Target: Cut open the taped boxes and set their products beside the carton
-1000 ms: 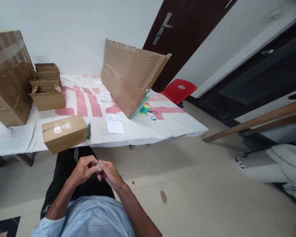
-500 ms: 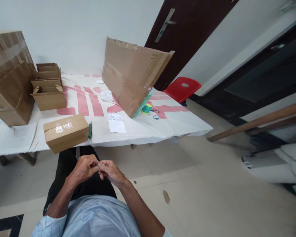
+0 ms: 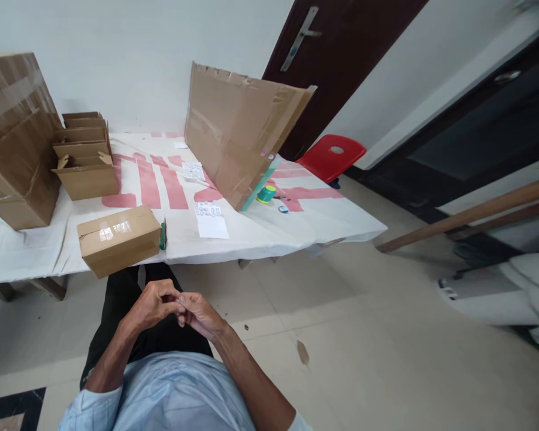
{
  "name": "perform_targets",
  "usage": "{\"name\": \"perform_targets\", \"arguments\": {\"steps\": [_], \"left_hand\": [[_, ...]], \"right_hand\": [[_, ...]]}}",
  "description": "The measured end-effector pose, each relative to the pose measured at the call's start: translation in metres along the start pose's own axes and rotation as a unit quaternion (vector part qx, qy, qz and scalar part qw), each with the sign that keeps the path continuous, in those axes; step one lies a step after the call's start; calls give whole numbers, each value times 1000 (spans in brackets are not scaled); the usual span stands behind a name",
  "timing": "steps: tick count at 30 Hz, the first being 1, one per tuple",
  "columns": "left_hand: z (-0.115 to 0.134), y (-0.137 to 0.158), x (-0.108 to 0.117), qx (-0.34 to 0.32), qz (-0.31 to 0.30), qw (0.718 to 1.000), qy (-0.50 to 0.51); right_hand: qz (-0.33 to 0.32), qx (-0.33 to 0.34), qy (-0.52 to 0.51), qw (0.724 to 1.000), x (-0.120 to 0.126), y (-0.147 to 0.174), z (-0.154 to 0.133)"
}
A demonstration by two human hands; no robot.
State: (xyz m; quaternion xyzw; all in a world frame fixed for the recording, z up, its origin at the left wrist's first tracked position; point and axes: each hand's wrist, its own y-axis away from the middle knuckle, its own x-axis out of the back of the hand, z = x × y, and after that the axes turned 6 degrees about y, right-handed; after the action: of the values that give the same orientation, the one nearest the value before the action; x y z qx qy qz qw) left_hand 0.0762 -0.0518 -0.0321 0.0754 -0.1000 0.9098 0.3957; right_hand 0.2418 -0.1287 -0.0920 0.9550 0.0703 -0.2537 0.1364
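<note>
My left hand [image 3: 150,305] and my right hand [image 3: 202,314] meet over my lap, below the table's front edge. Both have curled fingers, and their tips press together at one spot. Anything pinched between them is too small to make out. Nearest on the table [image 3: 296,230] is a small taped cardboard box [image 3: 119,239] with a green tool [image 3: 162,234] beside it. A white sticker sheet [image 3: 211,219] lies just right of that.
A big cardboard sheet [image 3: 238,134] stands tilted on the table, with a green tape roll [image 3: 266,193] at its foot. Open cartons [image 3: 86,155] and a large box [image 3: 15,137] sit at the left. A red stool [image 3: 332,157], a dark door [image 3: 341,54] and wooden poles [image 3: 467,215] are to the right.
My hands stay together and only the fingers shift slightly. The view has swung a little.
</note>
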Motion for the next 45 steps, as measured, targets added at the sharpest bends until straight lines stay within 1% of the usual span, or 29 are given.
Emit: {"name": "perform_targets", "arguments": {"steps": [5,7,9,11,12,13,14,16,17,20,22,24,27,32,36,38,40,43,45], "left_hand": [[-15,-1,-5,44,24,997,59],[-22,-1,-7,57,40,994,78],[-28,0,-8,78,50,991,95],[-31,2,-9,102,48,989,100],[-31,2,-10,110,44,988,96],[-31,3,-10,115,40,988,91],[-31,3,-11,119,39,989,85],[-29,3,-11,125,36,989,73],[-29,3,-12,129,33,989,70],[-28,2,-13,142,25,987,66],[-30,1,-14,152,21,986,68],[-33,1,-14,160,19,984,72],[-38,0,-14,172,16,982,80],[-45,-3,-14,176,10,981,83],[-50,-6,-13,177,6,981,74],[-52,-7,-14,181,3,981,75],[-54,-8,-14,185,2,980,79],[-54,-9,-14,191,0,978,81],[-54,-9,-14,191,1,978,78]], "right_hand": [[23,16,45,999,6,-1,1],[49,36,84,995,12,-3,-2],[97,70,146,982,25,-6,-9],[169,119,224,952,48,-12,-23],[211,144,268,929,63,-15,-33],[250,165,313,901,80,-20,-44],[289,184,360,868,99,-26,-57],[361,213,461,782,138,-39,-84],[381,217,477,762,157,-47,-98],[423,215,501,724,205,-69,-130],[443,206,515,705,228,-82,-143],[455,198,528,689,244,-93,-150],[465,192,543,672,262,-106,-153],[476,192,564,647,280,-120,-155],[485,201,582,621,280,-120,-152],[484,212,593,607,273,-117,-144],[468,230,613,594,261,-115,-134],[427,266,659,558,240,-114,-116],[416,279,680,536,228,-115,-106]]}}
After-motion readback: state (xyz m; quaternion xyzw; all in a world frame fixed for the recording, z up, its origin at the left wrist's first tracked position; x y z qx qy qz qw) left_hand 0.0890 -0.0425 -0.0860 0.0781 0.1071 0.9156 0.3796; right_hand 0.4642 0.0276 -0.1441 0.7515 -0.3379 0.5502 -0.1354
